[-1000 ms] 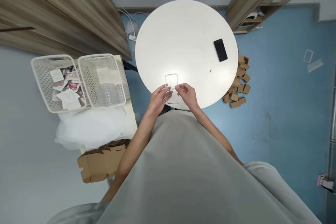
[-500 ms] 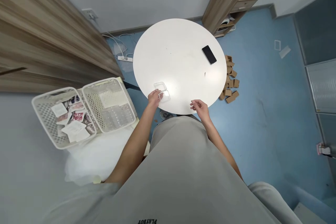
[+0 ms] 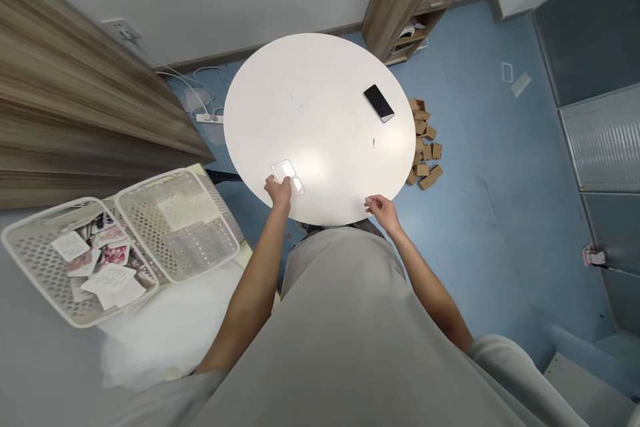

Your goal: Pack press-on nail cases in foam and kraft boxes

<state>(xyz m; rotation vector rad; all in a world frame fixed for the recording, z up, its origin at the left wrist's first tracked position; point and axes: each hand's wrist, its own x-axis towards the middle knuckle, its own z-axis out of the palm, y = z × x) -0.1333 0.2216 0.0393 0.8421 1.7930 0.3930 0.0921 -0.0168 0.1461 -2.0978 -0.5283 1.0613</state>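
Note:
A small clear plastic case (image 3: pixel 284 169), hinged open into two halves, lies at the near left part of the white round table (image 3: pixel 320 80). My left hand (image 3: pixel 279 192) grips its near edge, thumb and fingers closed on it. Near the table's front edge, to the right, my right hand (image 3: pixel 384 212) hovers with its fingers loosely bent and slightly apart; I see nothing in it. A black phone (image 3: pixel 379 103) rests at the far right of the tabletop. A tiny dark item (image 3: pixel 373 143) lies below the phone.
At the left stand two white baskets, one (image 3: pixel 30 267) with packets and cards, the other (image 3: pixel 125 203) with clear plastic pieces. Several small cardboard boxes (image 3: pixel 423 170) lie on the floor right of the table. A wooden cabinet (image 3: pixel 390 7) and a power strip (image 3: pixel 209 119) are behind.
My view has shifted, so the table sits further left. My left hand has turned over the clear case, which now lies flatter on the table. My right hand has barely moved.

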